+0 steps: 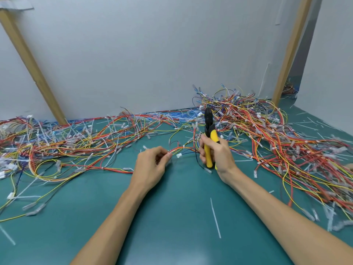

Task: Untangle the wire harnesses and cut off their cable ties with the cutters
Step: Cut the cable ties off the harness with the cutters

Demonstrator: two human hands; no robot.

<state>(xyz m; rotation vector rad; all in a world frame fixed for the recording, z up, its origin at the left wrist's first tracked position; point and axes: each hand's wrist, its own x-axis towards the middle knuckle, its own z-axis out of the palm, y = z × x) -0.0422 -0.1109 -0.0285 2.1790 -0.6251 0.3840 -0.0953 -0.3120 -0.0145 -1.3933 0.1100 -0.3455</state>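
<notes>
Both of our bare forearms reach in from the bottom edge over a teal green mat [172, 217], where 1 long white cut tie strip [215, 217] lies between them. Our left hand [150, 165] pinches, fingertips curled in, the end of a thin harness [183, 148] of red, orange and yellow wires. The strand runs just above the mat across to our right hand [217, 153], with a small white connector [179, 155] just below it. Our right hand is wrapped tight round the yellow handles of the cutters [209, 131], which stand upright with the black head pointing away from us, above the strand and not on any tie. We judge the harness to be light, limp and a little springy, likely to snag on its neighbours. It is best held close beside a tie, with that stretch kept taut, rather than by the fragile connector. Behind, a dense heap [267, 131] of more harnesses rises on the right and a flatter spread [66, 142] lies on the left, both against a pale wall. We cannot tell whether the cutter blades are parted, where the held strand ends behind the right hand, or which white flecks are uncut ties and which are loose offcuts. The heap on the right runs off the edge of view.
</notes>
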